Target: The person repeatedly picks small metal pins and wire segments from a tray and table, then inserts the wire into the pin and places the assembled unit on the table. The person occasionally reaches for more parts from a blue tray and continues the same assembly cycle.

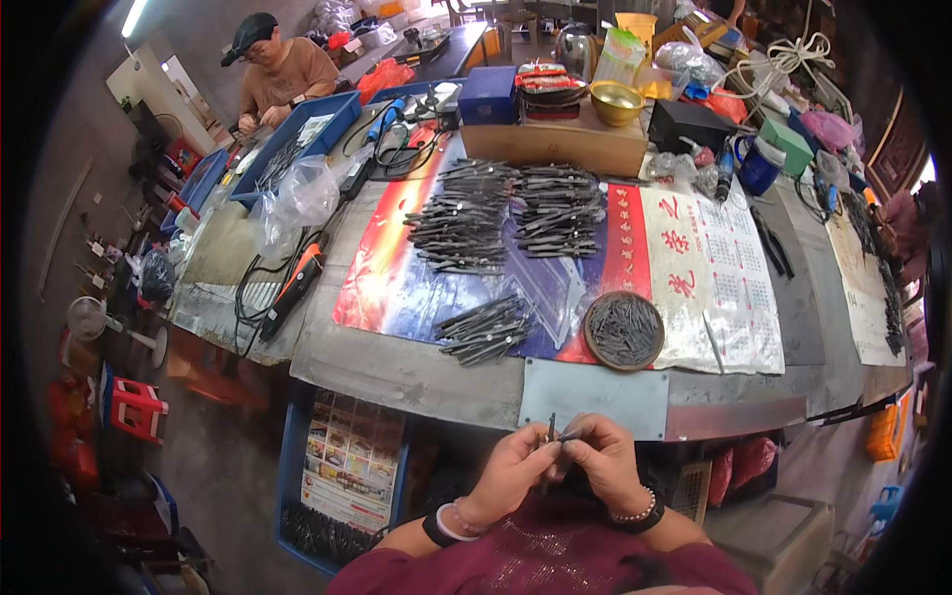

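Cluttered and grey, the surface carries a glossy poster sheet with two big heaps of dark metal strips toward its far edge, a smaller heap closer in, and a round tray of small dark pieces by the near edge. Below that near edge, both hands meet above the lap. The left hand pinches a thin dark metal piece upright, its grip narrow; the right hand closes its fingertips on the same piece. Another person sits at the far left corner.
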